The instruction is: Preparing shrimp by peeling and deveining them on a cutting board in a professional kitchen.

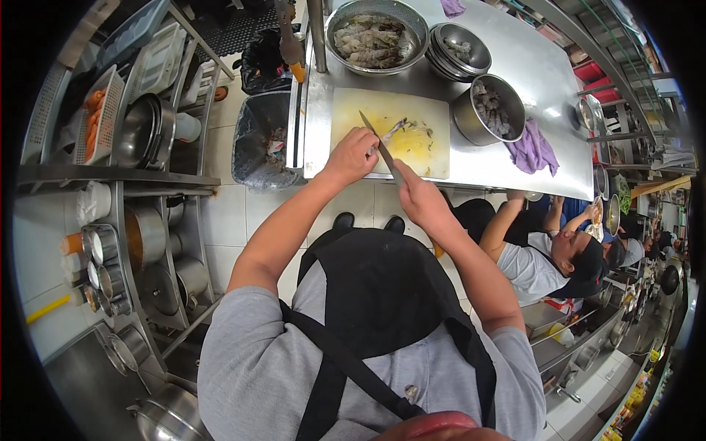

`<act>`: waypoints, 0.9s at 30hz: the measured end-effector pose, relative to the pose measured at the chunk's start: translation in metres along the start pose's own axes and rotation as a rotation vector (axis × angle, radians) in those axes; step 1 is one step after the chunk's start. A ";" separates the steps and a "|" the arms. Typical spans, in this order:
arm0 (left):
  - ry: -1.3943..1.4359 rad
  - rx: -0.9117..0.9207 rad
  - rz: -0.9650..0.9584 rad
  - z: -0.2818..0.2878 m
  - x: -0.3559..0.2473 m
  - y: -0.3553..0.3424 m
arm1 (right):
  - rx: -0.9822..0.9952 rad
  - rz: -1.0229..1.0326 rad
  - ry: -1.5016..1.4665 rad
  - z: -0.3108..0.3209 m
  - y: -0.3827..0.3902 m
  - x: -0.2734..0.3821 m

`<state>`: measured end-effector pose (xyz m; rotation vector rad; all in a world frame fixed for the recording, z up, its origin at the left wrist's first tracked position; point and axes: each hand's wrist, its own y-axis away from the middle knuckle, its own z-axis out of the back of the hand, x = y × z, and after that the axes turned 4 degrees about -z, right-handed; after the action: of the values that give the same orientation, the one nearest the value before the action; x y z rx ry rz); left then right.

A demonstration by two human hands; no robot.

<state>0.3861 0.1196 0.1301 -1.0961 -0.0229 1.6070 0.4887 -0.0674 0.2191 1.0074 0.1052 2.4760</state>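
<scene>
your steel table, set for handwork
in front of you, the steel table (548,44) carries a yellow-stained cutting board (439,121), a colander (379,72), stacked metal bowls (441,65), a deep pot (469,126) and a crumpled purple cloth (535,151).

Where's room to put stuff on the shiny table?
The widest patch of bare steel table lies right of the stacked bowls and pot, beyond the purple cloth. A thin strip runs left of the cutting board. It's crowded near the board: colander and bowls behind, pot beside, knife and left hand over it.
</scene>
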 end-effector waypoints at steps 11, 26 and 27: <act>0.033 -0.017 0.009 0.014 0.000 0.008 | 0.008 -0.032 -0.006 0.002 0.007 0.006; 0.098 0.021 0.018 0.022 -0.002 0.014 | -0.036 0.006 -0.101 -0.009 -0.017 0.010; 0.093 0.019 0.041 0.023 -0.003 0.016 | 0.003 -0.031 -0.105 -0.003 -0.009 0.012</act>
<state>0.3592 0.1233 0.1366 -1.1624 0.0769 1.5876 0.4827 -0.0537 0.2226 1.1267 0.0904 2.3902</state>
